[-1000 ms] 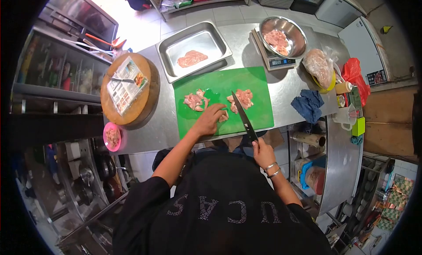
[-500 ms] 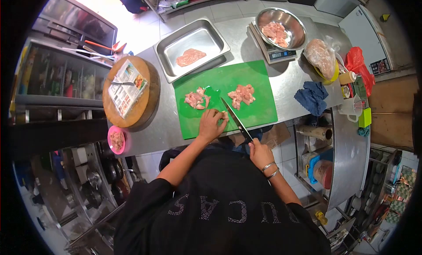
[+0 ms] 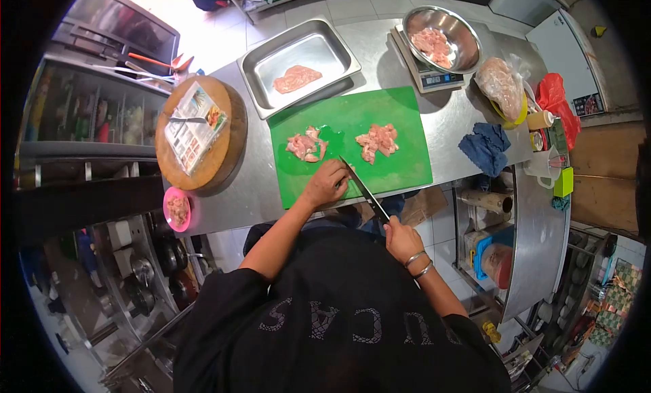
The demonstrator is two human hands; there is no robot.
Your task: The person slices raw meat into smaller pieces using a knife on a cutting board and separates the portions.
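Observation:
My right hand (image 3: 404, 241) is closed round the handle of a kitchen knife (image 3: 362, 184), its blade pointing away over the green cutting board (image 3: 393, 108). Beside the blade, my left hand (image 3: 327, 183) has its fingers curled down on the board, over a small piece of raw meat that they mostly hide. Cut raw meat, which looks like chicken, lies in two heaps: the left heap (image 3: 307, 145) just beyond my left hand and the right heap (image 3: 377, 143) past the blade.
Behind the board, a steel tray (image 3: 254, 71) holds one flat meat piece. A steel bowl (image 3: 468, 44) of meat rests on a digital scale (image 3: 441, 81). At left are a round wooden block (image 3: 230, 145) and a pink dish (image 3: 167, 210); at right, a blue cloth (image 3: 484, 149) and bagged meat (image 3: 498, 86).
My left hand has shifted slightly up and its fingers are drawn closer to the blade. The knife has moved slightly left against the board. The view has tilted a little.

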